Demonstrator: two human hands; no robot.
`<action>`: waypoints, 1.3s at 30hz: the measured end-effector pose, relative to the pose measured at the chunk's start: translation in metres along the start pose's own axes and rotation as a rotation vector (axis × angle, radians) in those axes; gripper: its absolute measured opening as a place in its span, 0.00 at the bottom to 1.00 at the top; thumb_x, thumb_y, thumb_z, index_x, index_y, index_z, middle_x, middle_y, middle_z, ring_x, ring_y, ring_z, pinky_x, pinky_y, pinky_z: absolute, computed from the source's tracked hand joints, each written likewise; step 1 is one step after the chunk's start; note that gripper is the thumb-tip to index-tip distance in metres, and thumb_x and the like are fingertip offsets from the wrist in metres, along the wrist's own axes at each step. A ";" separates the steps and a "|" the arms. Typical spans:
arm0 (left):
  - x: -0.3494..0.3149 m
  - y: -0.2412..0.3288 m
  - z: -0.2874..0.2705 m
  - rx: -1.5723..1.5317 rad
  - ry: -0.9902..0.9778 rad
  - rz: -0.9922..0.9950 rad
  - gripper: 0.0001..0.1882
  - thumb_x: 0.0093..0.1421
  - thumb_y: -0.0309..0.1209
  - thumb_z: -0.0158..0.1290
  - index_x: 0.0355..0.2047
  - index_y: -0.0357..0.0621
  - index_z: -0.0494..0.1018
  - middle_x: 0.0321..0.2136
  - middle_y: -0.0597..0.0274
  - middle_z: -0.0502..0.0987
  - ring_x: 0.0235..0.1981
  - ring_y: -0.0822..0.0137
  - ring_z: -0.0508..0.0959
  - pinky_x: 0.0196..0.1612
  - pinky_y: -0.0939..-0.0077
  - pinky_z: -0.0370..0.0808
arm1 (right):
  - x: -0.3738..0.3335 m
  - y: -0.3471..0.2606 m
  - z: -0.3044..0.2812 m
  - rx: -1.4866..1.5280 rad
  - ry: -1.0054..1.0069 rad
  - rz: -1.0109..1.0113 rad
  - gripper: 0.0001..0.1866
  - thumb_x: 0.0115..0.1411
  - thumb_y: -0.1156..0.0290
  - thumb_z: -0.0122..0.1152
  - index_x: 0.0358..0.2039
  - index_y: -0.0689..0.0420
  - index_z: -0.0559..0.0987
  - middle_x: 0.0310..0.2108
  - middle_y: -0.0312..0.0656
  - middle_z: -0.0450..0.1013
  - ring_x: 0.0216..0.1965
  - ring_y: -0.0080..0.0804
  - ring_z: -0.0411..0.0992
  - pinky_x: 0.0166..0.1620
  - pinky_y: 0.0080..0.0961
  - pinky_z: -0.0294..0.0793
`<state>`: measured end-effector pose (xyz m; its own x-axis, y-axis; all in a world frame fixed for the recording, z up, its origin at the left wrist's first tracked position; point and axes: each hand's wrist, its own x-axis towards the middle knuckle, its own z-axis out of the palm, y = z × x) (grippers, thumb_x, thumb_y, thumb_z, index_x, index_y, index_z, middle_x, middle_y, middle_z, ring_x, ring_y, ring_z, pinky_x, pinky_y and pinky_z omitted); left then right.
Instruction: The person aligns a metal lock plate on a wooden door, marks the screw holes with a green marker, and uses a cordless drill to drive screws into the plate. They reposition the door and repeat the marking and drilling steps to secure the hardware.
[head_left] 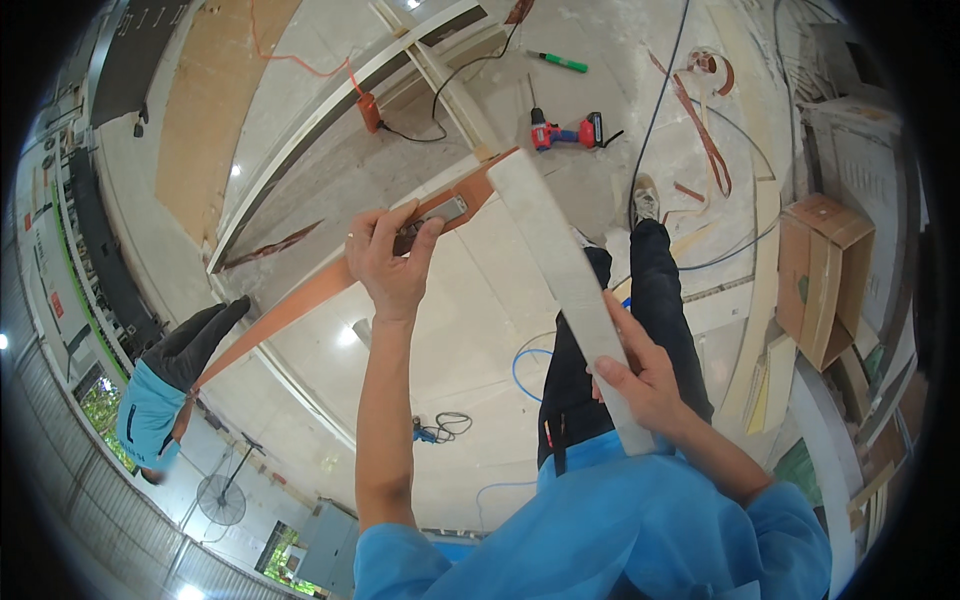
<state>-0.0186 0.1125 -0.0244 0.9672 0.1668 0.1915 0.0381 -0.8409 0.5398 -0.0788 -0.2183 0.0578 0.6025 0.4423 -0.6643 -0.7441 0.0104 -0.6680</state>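
My left hand [388, 258] pinches a small dark tool with a silver metal plate [442, 213] between thumb and fingers, against an orange-brown surface. Its exact kind is unclear. That surface belongs to a long orange-brown strip [300, 303], which stretches away to the far left. My right hand [645, 375] is wrapped around the near part of a long, pale grey bar [560, 260]. The bar slants from my waist up to the strip's near end, where the two meet or overlap.
A red and blue cordless drill [568, 132] and a green-handled tool [560, 62] lie on the floor ahead. Cables and reddish-brown strip offcuts [708, 140] lie around my legs. An open cardboard box [820, 275] stands right. At the far left is another person [160, 400].
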 end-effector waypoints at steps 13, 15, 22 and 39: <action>-0.001 0.000 0.001 -0.026 0.012 -0.024 0.19 0.54 0.50 0.68 0.36 0.51 0.82 0.31 0.68 0.73 0.33 0.66 0.72 0.38 0.69 0.66 | -0.001 0.011 0.009 -0.249 -0.086 -0.108 0.37 0.68 0.71 0.57 0.74 0.57 0.55 0.49 0.44 0.77 0.31 0.22 0.75 0.38 0.21 0.77; -0.001 0.000 0.000 -0.008 0.010 0.000 0.19 0.54 0.48 0.69 0.37 0.49 0.82 0.32 0.66 0.73 0.33 0.66 0.72 0.38 0.70 0.67 | -0.003 0.013 0.009 -0.166 -0.034 -0.112 0.36 0.68 0.71 0.57 0.74 0.57 0.55 0.49 0.44 0.78 0.31 0.22 0.75 0.38 0.21 0.77; -0.001 0.000 0.002 -0.020 0.012 -0.015 0.19 0.54 0.49 0.68 0.37 0.51 0.82 0.32 0.68 0.74 0.33 0.66 0.73 0.39 0.68 0.66 | 0.001 0.015 0.009 -0.125 -0.110 -0.021 0.37 0.69 0.70 0.57 0.74 0.56 0.54 0.46 0.43 0.78 0.31 0.21 0.75 0.38 0.21 0.77; -0.004 -0.001 0.004 -0.052 0.007 -0.039 0.20 0.54 0.51 0.68 0.37 0.50 0.82 0.32 0.68 0.74 0.33 0.66 0.72 0.39 0.69 0.65 | 0.004 0.025 0.012 -0.189 -0.050 -0.115 0.37 0.68 0.71 0.58 0.74 0.59 0.55 0.44 0.43 0.78 0.29 0.20 0.73 0.37 0.21 0.76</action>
<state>-0.0218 0.1106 -0.0285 0.9634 0.2029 0.1752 0.0626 -0.8057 0.5890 -0.0980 -0.2056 0.0422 0.6621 0.4916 -0.5657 -0.6009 -0.1029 -0.7926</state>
